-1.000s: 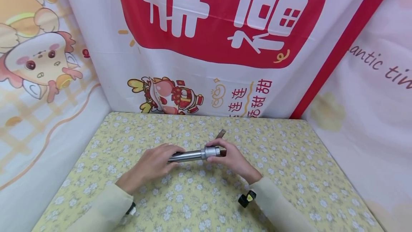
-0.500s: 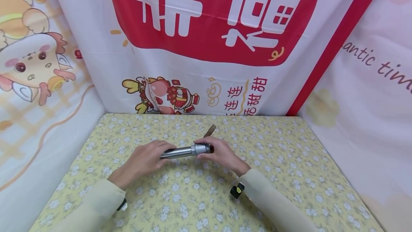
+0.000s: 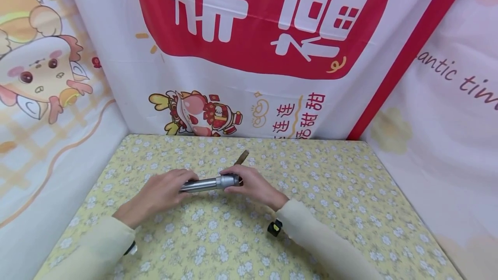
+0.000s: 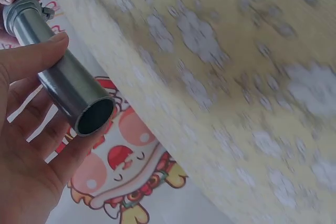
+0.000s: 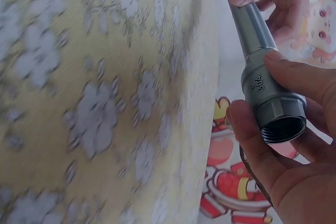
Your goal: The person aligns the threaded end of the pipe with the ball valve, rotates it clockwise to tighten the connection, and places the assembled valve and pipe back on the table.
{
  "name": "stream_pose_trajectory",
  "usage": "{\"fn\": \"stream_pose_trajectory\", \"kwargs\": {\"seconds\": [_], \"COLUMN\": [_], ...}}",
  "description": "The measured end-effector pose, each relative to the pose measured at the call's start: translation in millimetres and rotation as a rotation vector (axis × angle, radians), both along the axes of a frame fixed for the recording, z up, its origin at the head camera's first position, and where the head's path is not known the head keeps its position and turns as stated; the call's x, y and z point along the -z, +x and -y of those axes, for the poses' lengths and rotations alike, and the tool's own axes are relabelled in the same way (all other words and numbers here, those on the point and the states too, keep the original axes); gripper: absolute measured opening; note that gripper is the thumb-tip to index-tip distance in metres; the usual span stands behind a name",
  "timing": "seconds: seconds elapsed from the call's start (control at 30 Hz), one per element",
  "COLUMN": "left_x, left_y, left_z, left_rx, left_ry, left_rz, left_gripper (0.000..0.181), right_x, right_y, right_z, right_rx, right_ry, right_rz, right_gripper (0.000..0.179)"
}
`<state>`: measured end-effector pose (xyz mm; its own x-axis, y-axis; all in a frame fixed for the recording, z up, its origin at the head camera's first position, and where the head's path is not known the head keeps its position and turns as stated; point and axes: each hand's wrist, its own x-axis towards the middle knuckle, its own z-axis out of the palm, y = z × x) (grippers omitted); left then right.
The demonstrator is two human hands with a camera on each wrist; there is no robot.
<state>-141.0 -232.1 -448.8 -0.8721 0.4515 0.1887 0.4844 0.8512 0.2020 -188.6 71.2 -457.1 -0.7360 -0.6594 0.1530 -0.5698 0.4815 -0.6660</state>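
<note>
My left hand (image 3: 161, 191) grips a smooth steel pipe (image 3: 200, 186), its thumb along one side and fingers beneath in the left wrist view, where the pipe's hollow end (image 4: 95, 116) faces the camera. Joined to the pipe's other end is a steel ball valve (image 3: 228, 180), marked 304 in the right wrist view. My right hand (image 3: 254, 187) holds the valve body (image 5: 260, 85) between thumb and fingers. The valve's threaded opening (image 5: 282, 129) points away from the pipe. A brownish lever handle (image 3: 242, 157) sticks out beyond the right fingers, partly hidden. Both parts are held above the table.
A yellow floral cloth covers the table (image 3: 330, 211). Behind it hangs a white and red printed curtain (image 3: 249, 64), with printed fabric walls at left (image 3: 93, 116) and right (image 3: 439, 141). Small black devices are strapped at both wrists.
Both hands have moved to the left together with the pipe and valve. The valve's open end has turned more toward the head camera. Both holds are kept.
</note>
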Motion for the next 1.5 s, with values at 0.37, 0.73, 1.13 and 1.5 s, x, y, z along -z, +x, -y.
{"fn": "stream_pose_trajectory", "kwargs": {"seconds": [0.37, 0.73, 1.13, 1.5], "left_x": [4.4, 11.1, 11.4, 6.6], "left_y": [5.5, 13.4, 36.9, 43.5], "left_z": [39.5, 65.1, 90.5, 95.2], "left_rx": [0.001, -0.003, -0.025, -0.002], "left_ry": [-0.089, -0.108, -0.148, -0.167], "left_rz": [0.002, 0.104, 0.262, 0.313], "left_gripper": [0.039, 0.044, 0.052, 0.057], "right_x": [1.2, 4.3, 8.6, 12.5], "right_y": [7.1, 20.5, 42.9, 55.2], "right_z": [41, 66, 94, 99], "right_rx": [-0.108, -0.173, -0.295, -0.339], "right_ry": [0.108, 0.184, 0.237, 0.256], "right_rz": [-0.069, -0.120, -0.185, -0.190], "right_gripper": [0.051, 0.050, 0.052, 0.050]}}
